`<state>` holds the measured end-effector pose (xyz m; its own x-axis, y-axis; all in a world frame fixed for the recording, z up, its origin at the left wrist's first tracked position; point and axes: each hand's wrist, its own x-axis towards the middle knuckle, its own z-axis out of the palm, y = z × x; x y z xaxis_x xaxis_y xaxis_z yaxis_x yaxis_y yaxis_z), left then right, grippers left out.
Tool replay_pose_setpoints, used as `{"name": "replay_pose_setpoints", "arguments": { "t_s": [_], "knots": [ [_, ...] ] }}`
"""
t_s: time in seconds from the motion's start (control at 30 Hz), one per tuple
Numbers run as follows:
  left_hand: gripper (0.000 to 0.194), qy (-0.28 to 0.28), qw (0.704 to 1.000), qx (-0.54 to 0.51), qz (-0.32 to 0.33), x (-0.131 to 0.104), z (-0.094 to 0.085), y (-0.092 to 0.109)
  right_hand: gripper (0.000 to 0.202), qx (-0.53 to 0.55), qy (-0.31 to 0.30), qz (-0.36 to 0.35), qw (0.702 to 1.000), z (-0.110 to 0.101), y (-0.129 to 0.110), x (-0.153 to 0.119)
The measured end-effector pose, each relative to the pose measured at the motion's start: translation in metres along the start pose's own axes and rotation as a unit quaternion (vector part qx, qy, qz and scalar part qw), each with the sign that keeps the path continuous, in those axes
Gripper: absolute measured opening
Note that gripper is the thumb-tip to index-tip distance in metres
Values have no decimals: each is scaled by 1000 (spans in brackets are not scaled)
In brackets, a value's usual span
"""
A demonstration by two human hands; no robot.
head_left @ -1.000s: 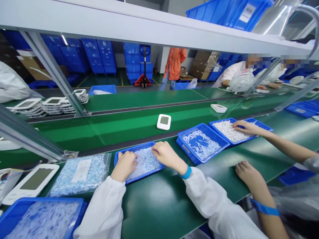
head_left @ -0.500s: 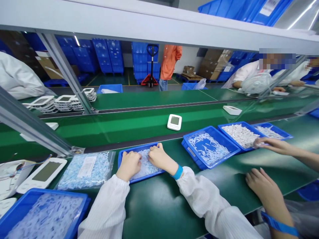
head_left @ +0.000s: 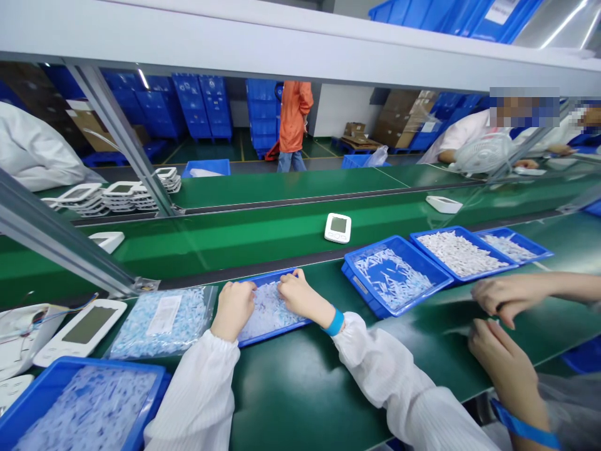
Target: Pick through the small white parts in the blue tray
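In the head view, a shallow blue tray (head_left: 275,332) of small whitish-blue pieces (head_left: 267,307) lies in front of me on the green bench. At its left end my left hand (head_left: 233,308) has its fingers curled together over the rim. My right hand (head_left: 304,295), with a blue band at the wrist, is bent over the tray's right end, fingertips pinched close to the pieces. Anything between the fingers of either hand is too small or hidden to make out. A clear bag (head_left: 188,322) of similar pale blue pieces lies left of the tray.
Blue bins (head_left: 375,300) of small parts stand to the right, near a co-worker's two hands (head_left: 509,297). At lower left sits another blue tray (head_left: 157,382), below a white display device (head_left: 89,332). Behind runs a green belt (head_left: 244,235) carrying white devices (head_left: 338,227).
My left hand has shifted left toward the tray's end; my right hand has barely moved. Devices on the belt moved right. The co-worker's hand left the white-parts bin and joined the other hand.
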<state>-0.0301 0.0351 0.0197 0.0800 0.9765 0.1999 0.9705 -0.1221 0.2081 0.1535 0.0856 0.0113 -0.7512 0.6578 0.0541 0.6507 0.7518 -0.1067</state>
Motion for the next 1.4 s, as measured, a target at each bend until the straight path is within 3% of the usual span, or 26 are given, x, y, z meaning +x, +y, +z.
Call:
{"name": "replay_pose_setpoints", "arguments": {
  "t_s": [0.1,0.2,0.27,0.37,0.47,0.6,0.8,0.87,1.03,1.1,1.4],
  "knots": [
    [26,29,998,-62,3,2,-2,-4,23,61,27,17,998,-7,2,1],
    [22,42,990,-137,9,4,-4,-5,19,202,76,29,976,-19,2,0],
    [21,35,980,-198,2,5,-7,-2,15,325,101,34,940,-26,0,0],
    [17,14,950,-311,-19,4,-11,4,18,501,111,57,857,-30,-3,2],
    [14,-4,926,-375,-34,4,-13,9,27,608,123,88,779,-28,-4,6],
    [19,-9,927,-376,-17,5,-17,13,33,656,133,106,735,-27,-6,7],
    [16,25,961,-274,-24,3,-28,19,29,674,135,67,723,-23,-14,5],
    [15,37,967,-251,-22,2,-29,19,25,663,143,59,733,-20,-16,5],
    [12,73,972,-222,-6,0,-27,18,19,516,173,63,837,-17,-20,2],
    [11,89,972,-216,1,0,-26,17,21,488,164,59,855,-17,-22,1],
    [9,97,973,-210,-18,-1,-28,22,22,475,202,52,855,-8,-29,2]
  ]
}}
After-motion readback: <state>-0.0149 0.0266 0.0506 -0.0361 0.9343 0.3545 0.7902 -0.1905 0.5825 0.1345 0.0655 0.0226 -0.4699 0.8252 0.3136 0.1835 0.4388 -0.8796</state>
